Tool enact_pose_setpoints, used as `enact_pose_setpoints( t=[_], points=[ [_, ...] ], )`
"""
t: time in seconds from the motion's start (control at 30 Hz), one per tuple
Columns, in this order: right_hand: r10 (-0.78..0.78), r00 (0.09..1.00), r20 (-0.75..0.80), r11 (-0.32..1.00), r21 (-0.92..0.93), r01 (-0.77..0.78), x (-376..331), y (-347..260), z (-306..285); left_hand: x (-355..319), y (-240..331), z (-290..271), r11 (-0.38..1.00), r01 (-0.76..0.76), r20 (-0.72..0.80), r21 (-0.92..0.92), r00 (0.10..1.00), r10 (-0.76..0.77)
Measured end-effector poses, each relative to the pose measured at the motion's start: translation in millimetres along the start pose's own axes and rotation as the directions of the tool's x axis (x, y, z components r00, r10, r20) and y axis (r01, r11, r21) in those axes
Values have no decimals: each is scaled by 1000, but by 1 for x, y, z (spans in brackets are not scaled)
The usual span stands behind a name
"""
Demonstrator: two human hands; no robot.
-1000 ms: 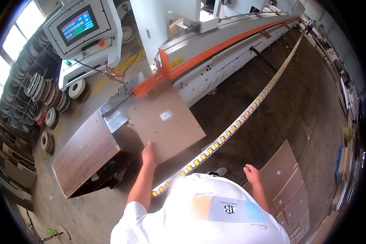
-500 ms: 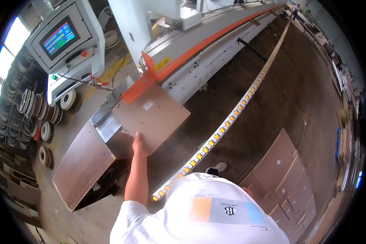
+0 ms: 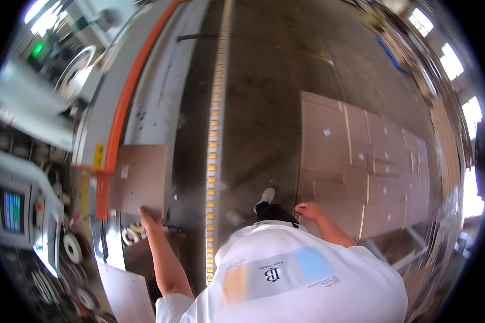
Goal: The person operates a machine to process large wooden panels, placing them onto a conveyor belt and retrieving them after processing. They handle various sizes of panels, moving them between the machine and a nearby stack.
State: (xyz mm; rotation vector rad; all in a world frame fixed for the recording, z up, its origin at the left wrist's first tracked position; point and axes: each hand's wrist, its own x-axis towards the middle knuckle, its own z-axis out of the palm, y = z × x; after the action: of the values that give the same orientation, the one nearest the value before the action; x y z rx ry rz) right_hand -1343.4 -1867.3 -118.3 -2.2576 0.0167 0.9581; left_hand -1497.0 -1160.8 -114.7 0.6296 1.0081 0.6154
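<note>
A flat brown panel [image 3: 140,175] lies at the near end of a long machine, against its orange guard [image 3: 102,195]. My left hand [image 3: 150,219] grips this panel's near edge, with a digit on its upper face; the underside is hidden. On my right, my right hand [image 3: 307,211] is closed, its fingers curled at the left edge of a group of brown panels [image 3: 328,156]. Whether those fingers hold anything cannot be made out.
A long rail with yellow rollers [image 3: 213,145] runs between the machine and the panels. To the left stand a control cabinet with a screen [image 3: 12,210] and several rolls of edging [image 3: 73,247]. A dark bar [image 3: 199,37] juts from the machine toward the rail.
The view has swung to the right, bringing the laid-out panels nearer the middle. My right hand, mostly hidden before, now shows at their edge. My left hand stays on the panel at the machine.
</note>
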Motion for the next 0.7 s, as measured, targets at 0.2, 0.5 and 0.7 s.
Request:
enact_pose_setpoints(
  t=[0.2, 0.5, 0.7],
  points=[
    [114, 993, -24, 985, 131, -110, -2, 42, 6, -108, -75, 111, 801, 216, 7, 558, 964, -265],
    [384, 922, -47, 713, 649, -264, 83, 166, 40, -78, -166, 282, -4, -511, 511, 859, 859, 6],
    [497, 854, -155, 623, 749, -226, 154, 147, -14, -72, -183, 313, -309, -373, 425, 875, 898, 117]
  ],
)
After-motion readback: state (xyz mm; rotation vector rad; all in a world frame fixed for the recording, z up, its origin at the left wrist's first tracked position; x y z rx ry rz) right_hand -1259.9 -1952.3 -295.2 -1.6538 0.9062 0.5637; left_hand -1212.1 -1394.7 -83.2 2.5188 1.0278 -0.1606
